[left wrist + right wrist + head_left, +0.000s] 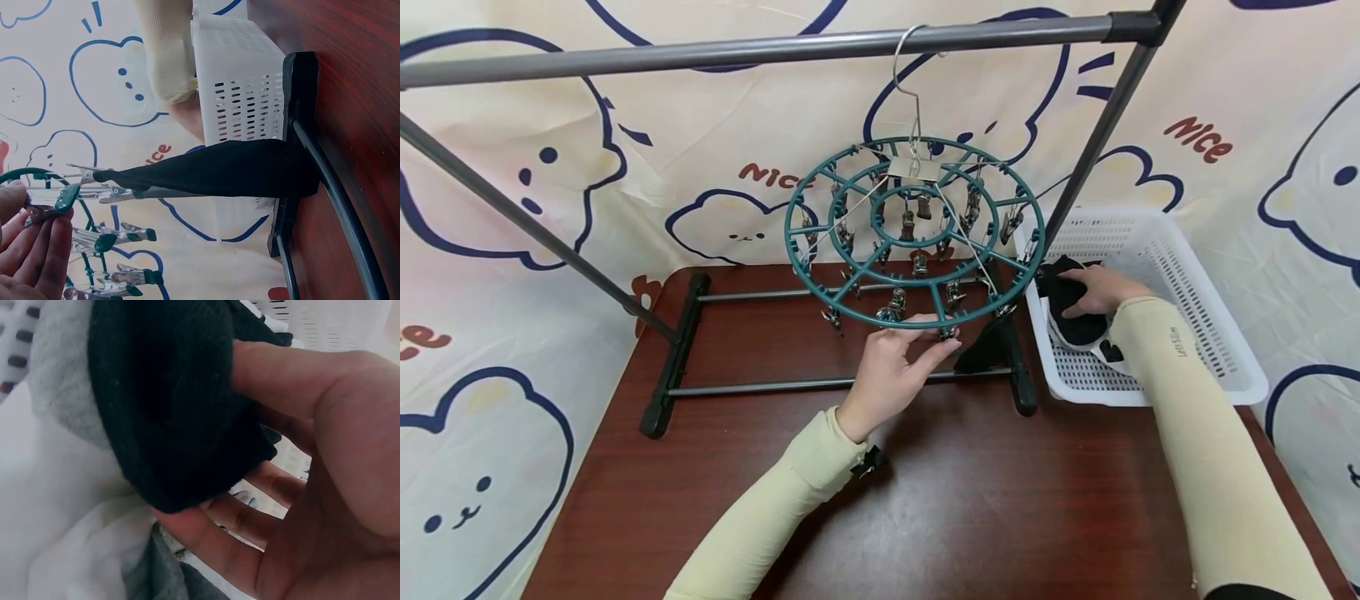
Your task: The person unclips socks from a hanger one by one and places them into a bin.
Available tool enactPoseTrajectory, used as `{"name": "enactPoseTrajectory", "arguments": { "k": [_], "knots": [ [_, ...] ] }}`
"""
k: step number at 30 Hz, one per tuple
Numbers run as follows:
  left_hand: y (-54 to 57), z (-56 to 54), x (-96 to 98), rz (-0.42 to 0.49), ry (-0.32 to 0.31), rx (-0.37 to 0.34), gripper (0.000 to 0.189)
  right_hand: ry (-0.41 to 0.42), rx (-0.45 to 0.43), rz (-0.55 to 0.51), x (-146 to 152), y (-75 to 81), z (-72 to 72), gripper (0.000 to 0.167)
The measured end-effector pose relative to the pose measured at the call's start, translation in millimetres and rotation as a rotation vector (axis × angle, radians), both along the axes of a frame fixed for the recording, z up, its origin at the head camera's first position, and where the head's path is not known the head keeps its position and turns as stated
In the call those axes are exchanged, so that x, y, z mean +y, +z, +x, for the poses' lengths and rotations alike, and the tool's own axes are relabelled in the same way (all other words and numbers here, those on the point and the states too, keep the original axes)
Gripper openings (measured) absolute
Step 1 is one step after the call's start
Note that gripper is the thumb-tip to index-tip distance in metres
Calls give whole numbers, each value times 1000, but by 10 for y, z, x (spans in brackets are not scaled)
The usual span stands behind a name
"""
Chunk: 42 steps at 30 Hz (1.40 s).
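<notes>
My left hand is at the near edge of a round green clip hanger. Between thumb and fingers it pinches a metal clip with green tips. A black sock hangs from another clip on the hanger's right side. My right hand reaches into the white basket and grips a black sock, thumb on top and fingers underneath. White and grey fabric lies around that sock.
The hanger's hook hangs over a grey rack bar. Several metal clips dangle around its rings. The rack's black feet stand on a brown table. A printed cloth covers the wall behind.
</notes>
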State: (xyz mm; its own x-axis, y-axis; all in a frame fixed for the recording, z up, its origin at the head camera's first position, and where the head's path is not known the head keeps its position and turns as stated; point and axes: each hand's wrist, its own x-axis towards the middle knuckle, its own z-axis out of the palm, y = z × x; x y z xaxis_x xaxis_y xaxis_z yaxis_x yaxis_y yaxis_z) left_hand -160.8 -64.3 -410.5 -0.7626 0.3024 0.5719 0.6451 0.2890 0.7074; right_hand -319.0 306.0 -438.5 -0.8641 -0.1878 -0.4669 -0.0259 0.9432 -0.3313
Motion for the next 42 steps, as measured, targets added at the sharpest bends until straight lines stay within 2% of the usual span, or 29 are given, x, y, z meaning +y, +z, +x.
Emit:
{"name": "enactPoseTrajectory", "arguments": {
  "k": [3, 9, 12, 16, 19, 25, 29, 36, 38, 42],
  "knots": [
    [-6, 9, -19, -2, 14, 13, 22, 6, -11, 40, -12, -13, -2, 82],
    [-1, 14, -21, -3, 20, 22, 22, -22, -22, 34, 10, 5, 8, 83],
    [-15, 17, -19, -2, 26, 20, 23, -17, 41, 65, 13, 51, 40, 81],
    [-26, 21, -25, 2, 30, 23, 24, 6, 185, 138, -3, 171, 112, 73],
    [-26, 26, -37, 3, 32, 23, 24, 17, 233, 109, -25, 301, 190, 66],
    [-24, 37, -81, 3, 46, 18, 25, 122, 285, -97, -139, 598, 463, 51],
    [-18, 38, -117, 13, 58, 28, 27, 180, 275, -227, -285, 717, 688, 45],
    [-3, 56, -168, 33, 75, 44, 29, 244, 138, -471, -501, 698, 966, 51],
    [0, 53, -189, 44, 81, 44, 30, 261, 108, -528, -568, 685, 1013, 53],
    [7, 38, -228, 60, 93, 40, 29, 265, 107, -585, -690, 618, 1048, 60]
  ]
}}
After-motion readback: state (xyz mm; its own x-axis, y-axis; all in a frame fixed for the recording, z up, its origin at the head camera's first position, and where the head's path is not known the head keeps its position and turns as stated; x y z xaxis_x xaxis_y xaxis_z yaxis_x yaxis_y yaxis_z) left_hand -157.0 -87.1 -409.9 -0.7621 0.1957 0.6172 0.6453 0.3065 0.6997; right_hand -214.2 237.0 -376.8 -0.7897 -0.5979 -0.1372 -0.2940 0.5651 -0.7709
